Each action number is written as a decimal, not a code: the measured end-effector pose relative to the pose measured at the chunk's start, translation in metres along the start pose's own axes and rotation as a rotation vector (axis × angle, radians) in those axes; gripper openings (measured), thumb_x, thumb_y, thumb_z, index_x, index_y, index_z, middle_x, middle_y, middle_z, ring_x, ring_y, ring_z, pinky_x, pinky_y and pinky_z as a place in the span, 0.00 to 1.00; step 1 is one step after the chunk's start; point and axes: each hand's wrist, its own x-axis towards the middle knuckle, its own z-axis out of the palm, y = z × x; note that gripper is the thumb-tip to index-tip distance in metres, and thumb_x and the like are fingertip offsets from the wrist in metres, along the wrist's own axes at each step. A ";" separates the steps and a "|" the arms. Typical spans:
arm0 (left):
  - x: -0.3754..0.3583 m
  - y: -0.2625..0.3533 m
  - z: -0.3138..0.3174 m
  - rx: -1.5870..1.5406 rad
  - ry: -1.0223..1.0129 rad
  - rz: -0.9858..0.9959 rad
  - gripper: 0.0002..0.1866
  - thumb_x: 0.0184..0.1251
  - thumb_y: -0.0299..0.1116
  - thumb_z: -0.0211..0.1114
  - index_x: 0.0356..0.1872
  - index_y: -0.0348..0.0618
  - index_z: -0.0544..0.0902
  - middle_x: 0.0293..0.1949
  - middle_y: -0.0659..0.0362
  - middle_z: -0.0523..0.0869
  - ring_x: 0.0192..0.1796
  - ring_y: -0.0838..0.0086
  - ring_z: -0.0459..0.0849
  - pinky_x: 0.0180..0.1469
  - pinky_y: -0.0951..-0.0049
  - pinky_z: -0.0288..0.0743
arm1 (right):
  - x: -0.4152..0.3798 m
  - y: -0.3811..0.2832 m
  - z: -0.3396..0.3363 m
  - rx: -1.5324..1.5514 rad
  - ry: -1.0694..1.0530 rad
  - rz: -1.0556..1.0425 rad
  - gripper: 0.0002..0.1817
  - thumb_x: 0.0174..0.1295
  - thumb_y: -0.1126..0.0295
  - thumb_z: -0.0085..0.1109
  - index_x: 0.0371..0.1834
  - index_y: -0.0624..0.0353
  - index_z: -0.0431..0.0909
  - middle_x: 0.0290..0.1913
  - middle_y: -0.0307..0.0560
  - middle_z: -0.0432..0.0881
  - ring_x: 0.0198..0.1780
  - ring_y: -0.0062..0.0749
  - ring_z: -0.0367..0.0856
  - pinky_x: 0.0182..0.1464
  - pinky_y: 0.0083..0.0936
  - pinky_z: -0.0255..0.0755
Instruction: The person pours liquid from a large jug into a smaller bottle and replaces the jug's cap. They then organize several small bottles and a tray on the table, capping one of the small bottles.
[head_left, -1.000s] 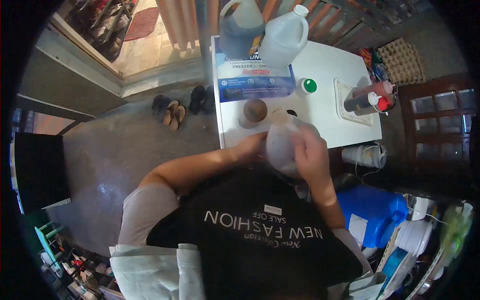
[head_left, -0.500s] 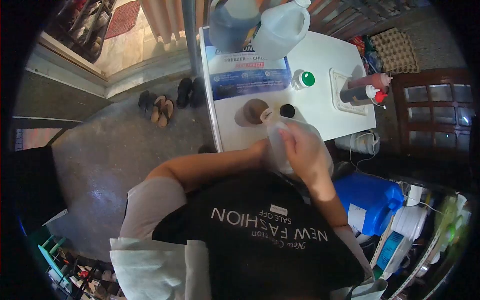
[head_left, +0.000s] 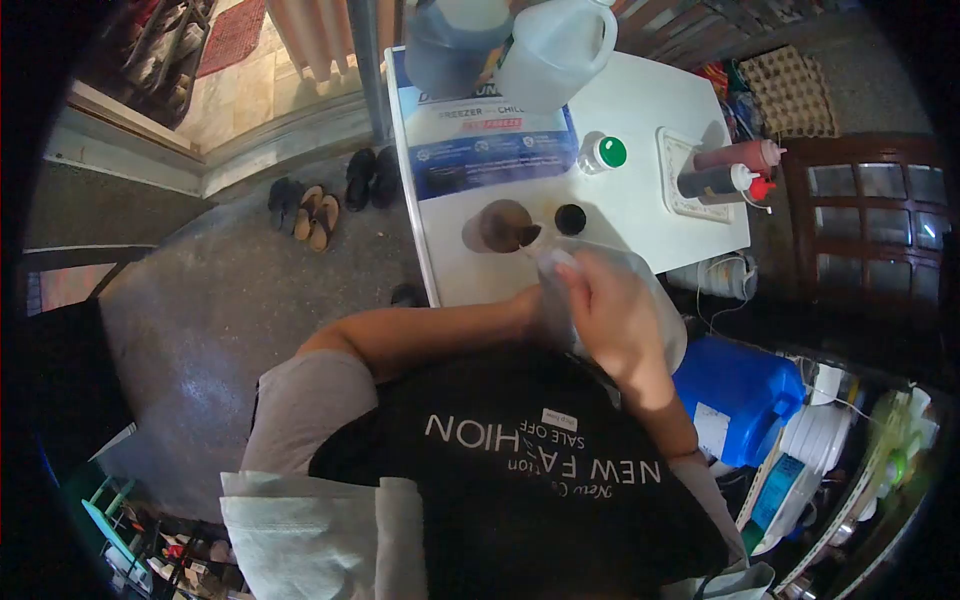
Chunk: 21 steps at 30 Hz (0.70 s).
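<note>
My right hand (head_left: 612, 310) is closed around the handle of a translucent plastic jug (head_left: 662, 300), tilted with its mouth to the left. My left hand (head_left: 528, 305) is against the jug's left side, supporting it; its fingers are mostly hidden by the jug. Something dark, seemingly liquid, shows at the mouth, which is over the right edge of a round container (head_left: 500, 222) with brown contents. A black cap (head_left: 570, 219) lies beside the mouth on the white table (head_left: 650, 230).
Farther back are a clear jar with a green lid (head_left: 604, 155), a white jug (head_left: 555, 65) and a dark-filled jug (head_left: 455, 50) on a printed sheet (head_left: 490, 165). Squeeze bottles (head_left: 715, 182) lie over a white tray (head_left: 690, 205). A blue jerrycan (head_left: 740, 395) stands below right.
The plastic jug has tipped further, its base swinging out to the right. Its mouth, pale before, now looks dark. Both hands remain at the jug.
</note>
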 end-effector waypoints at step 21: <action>0.010 0.005 0.020 0.023 0.008 0.098 0.17 0.60 0.30 0.67 0.50 0.42 0.79 0.52 0.52 0.82 0.58 0.64 0.79 0.63 0.60 0.71 | -0.003 -0.004 -0.008 -0.090 -0.004 -0.026 0.11 0.71 0.63 0.54 0.38 0.60 0.75 0.30 0.61 0.79 0.35 0.62 0.79 0.35 0.50 0.70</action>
